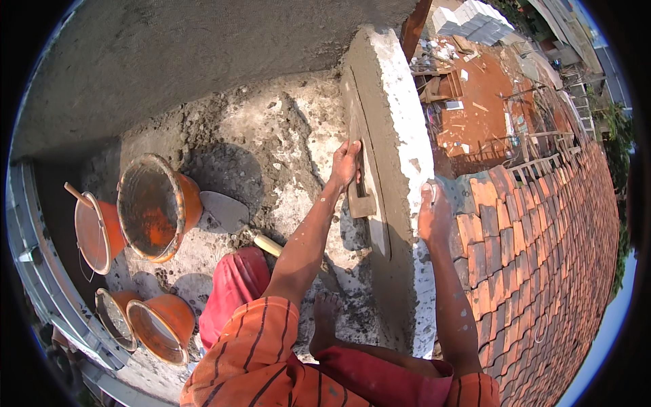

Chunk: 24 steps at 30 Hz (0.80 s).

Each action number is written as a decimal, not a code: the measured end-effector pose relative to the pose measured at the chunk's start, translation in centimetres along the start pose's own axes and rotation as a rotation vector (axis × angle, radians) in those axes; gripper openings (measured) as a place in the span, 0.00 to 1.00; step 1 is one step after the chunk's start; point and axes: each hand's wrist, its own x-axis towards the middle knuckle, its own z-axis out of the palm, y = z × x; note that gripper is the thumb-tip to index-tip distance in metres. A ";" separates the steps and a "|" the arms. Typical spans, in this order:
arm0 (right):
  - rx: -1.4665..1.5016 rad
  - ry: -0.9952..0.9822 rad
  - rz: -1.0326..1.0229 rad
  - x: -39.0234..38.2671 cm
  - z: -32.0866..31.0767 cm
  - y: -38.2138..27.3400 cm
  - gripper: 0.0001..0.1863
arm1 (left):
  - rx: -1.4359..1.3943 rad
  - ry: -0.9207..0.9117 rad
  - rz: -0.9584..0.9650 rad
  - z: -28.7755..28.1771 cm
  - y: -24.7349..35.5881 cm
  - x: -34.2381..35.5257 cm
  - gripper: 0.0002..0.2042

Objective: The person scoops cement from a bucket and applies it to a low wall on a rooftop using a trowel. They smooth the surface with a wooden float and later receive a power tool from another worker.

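Observation:
My left hand (344, 161) is closed on the handle of a long plastering float (361, 203), whose blade lies along the wet grey render on the inner face of a low wall (397, 305). My right hand (430, 210) grips the white, rough top edge of that wall, at the roof side. On the floor left of my left forearm lies a pointed trowel (222, 209) with a pale handle, amid scattered mortar.
Orange buckets (190, 207) stand at the left beside a metal frame (37, 251). A rendered wall (190, 41) rises ahead. Right of the low wall slopes a tiled roof (529, 271); far below lies a dirt yard (481, 115) with stacked pale blocks (475, 24).

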 end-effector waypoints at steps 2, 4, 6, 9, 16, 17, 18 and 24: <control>0.020 -0.005 0.020 0.1 -0.1 0.2 0.30 | 0.046 0.073 0.032 1.0 -2.1 -2.5 0.21; 0.045 0.003 0.012 -0.4 0.0 0.5 0.30 | 0.071 0.081 0.025 1.3 -3.5 -4.2 0.22; 0.080 0.034 -0.031 -0.6 0.1 0.9 0.30 | 0.095 0.070 -0.003 1.6 -3.9 -4.6 0.22; 0.035 0.068 -0.064 -0.6 0.1 0.4 0.29 | 0.060 0.028 0.066 -0.2 -2.2 -0.4 0.23; 0.077 0.033 -0.043 -0.3 -0.1 0.0 0.27 | 0.119 -0.003 0.116 -1.0 0.3 3.1 0.24; 0.057 0.047 -0.043 -0.2 -0.3 0.0 0.27 | 0.112 -0.010 0.138 -0.5 0.7 3.2 0.24; 0.043 0.052 -0.041 -0.2 -0.2 -0.1 0.27 | 0.112 -0.012 0.154 0.0 1.7 2.7 0.24; -0.001 0.111 -0.076 -0.4 0.2 0.3 0.27 | 0.182 -0.069 0.214 2.3 5.8 -0.4 0.27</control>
